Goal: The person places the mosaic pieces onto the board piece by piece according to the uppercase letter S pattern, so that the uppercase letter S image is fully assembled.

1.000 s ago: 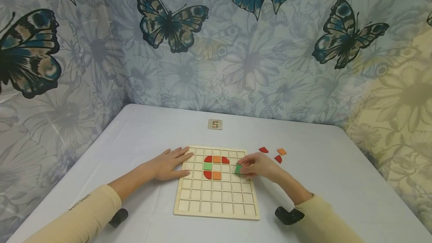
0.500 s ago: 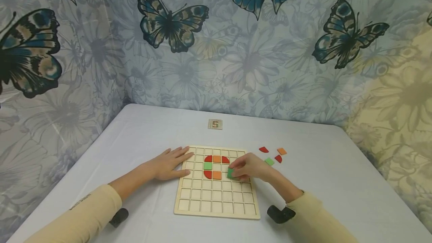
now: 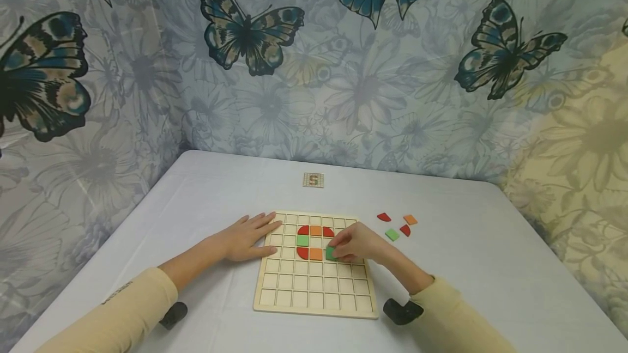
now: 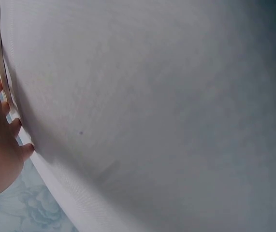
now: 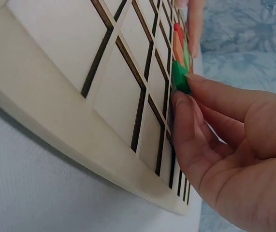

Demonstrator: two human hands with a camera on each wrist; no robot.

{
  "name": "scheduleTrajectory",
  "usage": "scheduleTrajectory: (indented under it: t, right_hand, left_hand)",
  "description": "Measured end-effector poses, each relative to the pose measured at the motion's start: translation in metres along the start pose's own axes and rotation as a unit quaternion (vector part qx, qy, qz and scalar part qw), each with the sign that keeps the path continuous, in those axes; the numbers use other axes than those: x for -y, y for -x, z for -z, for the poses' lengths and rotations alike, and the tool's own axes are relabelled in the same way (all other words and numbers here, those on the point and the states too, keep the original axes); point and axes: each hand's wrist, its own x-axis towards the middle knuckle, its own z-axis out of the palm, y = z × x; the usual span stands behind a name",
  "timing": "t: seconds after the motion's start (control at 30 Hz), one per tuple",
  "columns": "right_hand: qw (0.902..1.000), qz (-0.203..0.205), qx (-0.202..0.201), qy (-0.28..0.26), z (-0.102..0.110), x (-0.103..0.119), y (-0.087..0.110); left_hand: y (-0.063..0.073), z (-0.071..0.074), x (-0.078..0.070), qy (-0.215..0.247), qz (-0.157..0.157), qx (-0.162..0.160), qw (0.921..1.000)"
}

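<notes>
My right hand (image 3: pixel 358 243) pinches a dark green tile (image 3: pixel 330 254) between thumb and fingers. In the right wrist view the green tile (image 5: pixel 180 76) is tilted over a cell of the gridded wooden board (image 3: pixel 315 285), just right of an orange square tile (image 3: pixel 316 254). Set in the board are red quarter-round tiles (image 3: pixel 303 230), another orange square (image 3: pixel 315 230) and a light green square (image 3: pixel 302 241). My left hand (image 3: pixel 245 239) rests with spread fingers on the board's left edge; the left wrist view catches part of this hand (image 4: pixel 0 140) at its side.
Right of the board lie loose tiles on the white tablecloth: two red ones (image 3: pixel 384 217), an orange one (image 3: pixel 410 219) and a light green one (image 3: pixel 392 235). A small patterned card (image 3: pixel 313 180) lies beyond the board. Butterfly-print fabric hangs behind the table.
My right hand has carried the dark green tile leftward over the board, up beside the lower orange square. A loose light green tile has come into view behind it. The left hand stays put.
</notes>
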Motion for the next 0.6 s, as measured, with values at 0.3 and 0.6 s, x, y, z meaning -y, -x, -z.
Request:
scheduleTrajectory:
  t: [0.3,0.6]
  right_hand:
    - [1.0000,-0.004,-0.003,-0.004,-0.0017,0.0010,0.0000]
    - [0.9998,-0.012,-0.014,0.004,-0.0035,0.0000,-0.0015]
  left_hand:
    - [0.0003,0.0002,-0.0003,0.000,0.000,0.000,1.0000]
    - [0.0001,-0.0002,0.0005,-0.002,0.001,0.003,1.0000]
